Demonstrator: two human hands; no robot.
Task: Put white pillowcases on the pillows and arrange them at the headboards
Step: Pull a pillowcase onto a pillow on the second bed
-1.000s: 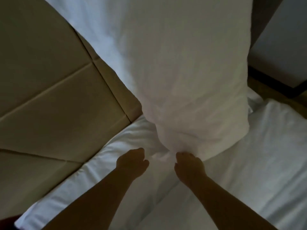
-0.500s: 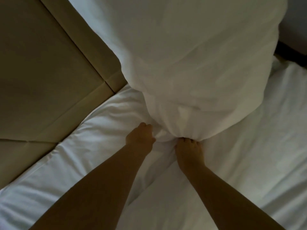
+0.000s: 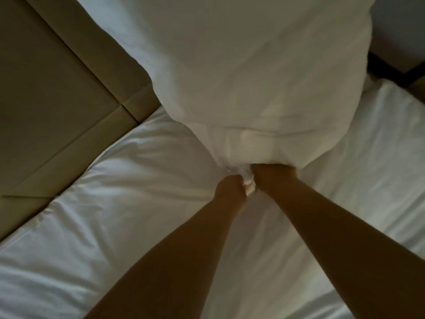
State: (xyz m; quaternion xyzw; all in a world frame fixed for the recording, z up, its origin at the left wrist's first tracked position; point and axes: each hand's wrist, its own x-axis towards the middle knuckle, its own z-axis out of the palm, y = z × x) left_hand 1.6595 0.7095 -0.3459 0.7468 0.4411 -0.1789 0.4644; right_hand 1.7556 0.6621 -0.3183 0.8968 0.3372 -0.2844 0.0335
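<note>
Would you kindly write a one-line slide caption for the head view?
Both hands, left and right, bunch the open end of a white-cased pillow beside a padded headboard.

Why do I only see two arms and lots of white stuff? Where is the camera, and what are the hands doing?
The camera sits on a person's head and looks down, so you see only their own arms. The big white thing is a pillow in a white pillowcase. It stands on a bed with a white sheet, next to the tan padded headboard. The left hand and the right hand are close together, both closed on the bunched cloth at the pillow's near end. The room is dim, so the fingers are hard to see.
</note>
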